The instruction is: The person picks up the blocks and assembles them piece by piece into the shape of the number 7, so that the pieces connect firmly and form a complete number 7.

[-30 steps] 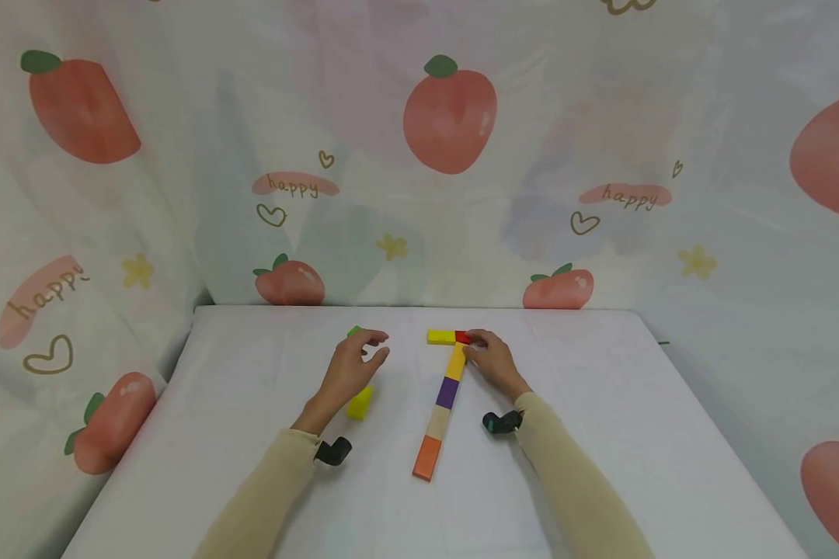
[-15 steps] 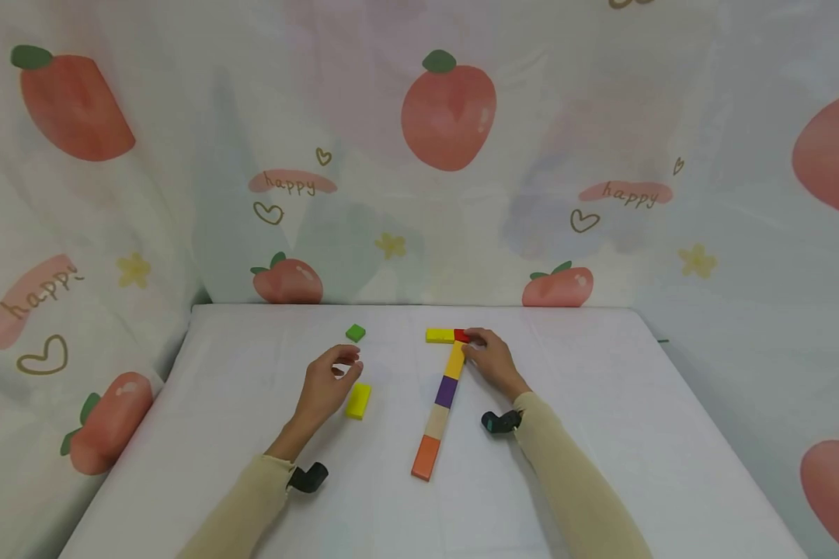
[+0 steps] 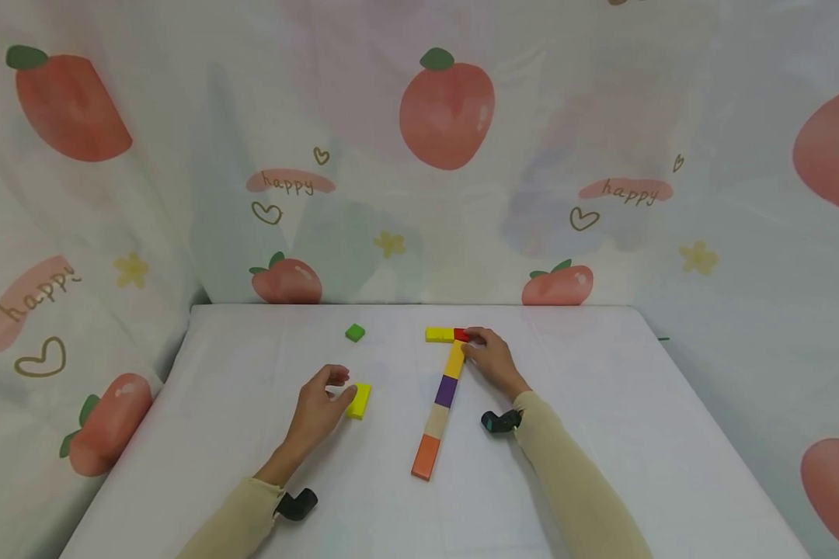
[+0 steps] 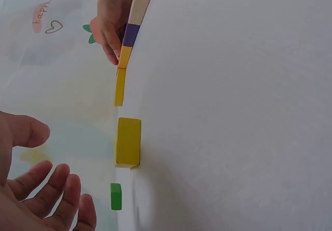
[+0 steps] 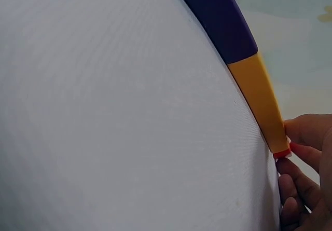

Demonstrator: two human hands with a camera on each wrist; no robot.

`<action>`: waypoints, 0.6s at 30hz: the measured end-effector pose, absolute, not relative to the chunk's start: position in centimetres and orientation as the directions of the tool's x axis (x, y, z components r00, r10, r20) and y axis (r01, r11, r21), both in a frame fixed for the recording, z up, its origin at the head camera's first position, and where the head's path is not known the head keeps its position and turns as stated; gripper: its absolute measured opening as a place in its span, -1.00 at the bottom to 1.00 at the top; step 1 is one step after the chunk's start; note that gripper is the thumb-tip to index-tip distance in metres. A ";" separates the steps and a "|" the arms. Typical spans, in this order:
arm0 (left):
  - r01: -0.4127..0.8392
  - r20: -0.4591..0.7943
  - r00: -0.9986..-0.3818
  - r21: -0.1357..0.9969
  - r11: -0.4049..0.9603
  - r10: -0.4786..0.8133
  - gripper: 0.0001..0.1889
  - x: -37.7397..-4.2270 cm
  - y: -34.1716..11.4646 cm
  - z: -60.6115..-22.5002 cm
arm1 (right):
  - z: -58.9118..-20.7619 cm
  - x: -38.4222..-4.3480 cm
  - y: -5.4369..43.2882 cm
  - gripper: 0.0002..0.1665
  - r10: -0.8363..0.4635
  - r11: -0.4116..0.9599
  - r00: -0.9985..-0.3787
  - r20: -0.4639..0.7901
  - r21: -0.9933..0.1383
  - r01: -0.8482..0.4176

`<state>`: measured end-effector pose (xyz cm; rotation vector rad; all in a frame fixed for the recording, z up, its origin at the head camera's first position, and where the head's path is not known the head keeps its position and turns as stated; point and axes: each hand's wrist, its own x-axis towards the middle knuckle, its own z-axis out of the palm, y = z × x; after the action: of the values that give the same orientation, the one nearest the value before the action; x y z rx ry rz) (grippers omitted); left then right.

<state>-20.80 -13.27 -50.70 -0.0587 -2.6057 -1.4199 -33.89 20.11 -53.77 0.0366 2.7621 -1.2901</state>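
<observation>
My left hand (image 3: 319, 404) hovers just left of a loose yellow block (image 3: 360, 401), its fingers loosely bent and holding nothing. In the left wrist view the thumb and fingers of that hand are spread apart, away from the yellow block. My right hand (image 3: 494, 360) pinches a small red block (image 3: 461, 335) at the top of a row of blocks. Its thumb lies against the orange-yellow block (image 5: 262, 104), and its other fingers are by the red end. Below in the slanted row come a purple block (image 3: 446, 392), a beige block (image 3: 436, 421) and an orange block (image 3: 426, 457).
A second yellow block (image 3: 440, 335) lies crosswise at the left of the red one, touching it. Farther back on the left sits a small green block (image 3: 355, 333). The white-covered table (image 3: 573, 349) ends at a fruit-printed curtain (image 3: 363, 155).
My left hand has drawn back, down and to the left, from near the green block to beside the loose yellow block. The right hand and the row stay put.
</observation>
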 end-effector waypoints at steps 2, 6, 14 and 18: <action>0.103 0.158 -0.986 0.826 0.555 -0.052 -0.64 -20.6 -13.3 -50.9 | -53.8 -33.9 20.1 -0.49 -0.016 0.641 -0.995 -0.095 -0.765 0.062; 0.054 0.111 -0.992 0.801 0.596 -0.059 -0.60 -20.3 -13.1 -51.3 | -53.8 -33.9 20.1 -0.49 -0.011 0.647 -0.996 -0.090 -0.760 0.061; 0.017 0.062 -0.997 0.758 0.652 -0.046 -0.55 -19.9 -12.8 -51.8 | -53.5 -33.7 19.9 -0.49 0.001 0.641 -0.994 -0.108 -0.763 0.083; -0.005 0.034 -0.998 0.747 0.665 -0.047 -0.54 -20.0 -12.8 -52.2 | -53.6 -33.7 19.8 -0.48 -0.007 0.633 -0.995 -0.104 -0.770 0.076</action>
<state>-19.98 -12.81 -52.15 0.0441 -2.8206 -1.2646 -33.74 19.84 -53.58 0.0586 2.7504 -1.3034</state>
